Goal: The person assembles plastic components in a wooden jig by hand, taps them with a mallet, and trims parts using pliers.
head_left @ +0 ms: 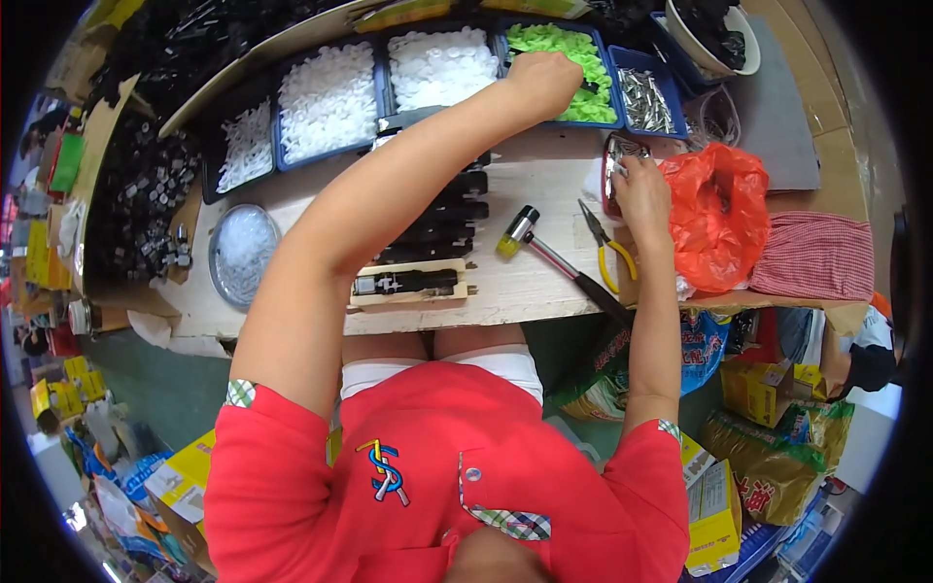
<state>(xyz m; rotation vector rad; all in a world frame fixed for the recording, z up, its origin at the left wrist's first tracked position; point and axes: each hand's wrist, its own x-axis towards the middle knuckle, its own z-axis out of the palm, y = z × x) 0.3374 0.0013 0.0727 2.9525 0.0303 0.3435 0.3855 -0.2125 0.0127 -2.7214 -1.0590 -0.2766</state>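
My left hand point(546, 83) reaches across to the far side of the table, over a blue tray full of bright green plastic pieces point(549, 39). Its fingers are curled, and whatever they hold is hidden behind the hand. My right hand point(641, 199) dips its bent fingertips into a small red box point(609, 180) of small metal parts; what they pinch is too small to make out. Near my body, a black mechanism point(406, 282) lies in a pale wooden holder point(465, 264). Beyond it, several black parts point(437, 223) lie in a row, partly covered by my left forearm.
Right of the holder lie a hammer point(554, 257) and yellow-handled pliers point(607, 248). Trays of white plastic pieces point(328, 97) and metal pins point(643, 97) line the back. A red plastic bag point(714, 219) stands beside my right hand; a round clear dish point(243, 251) sits at left.
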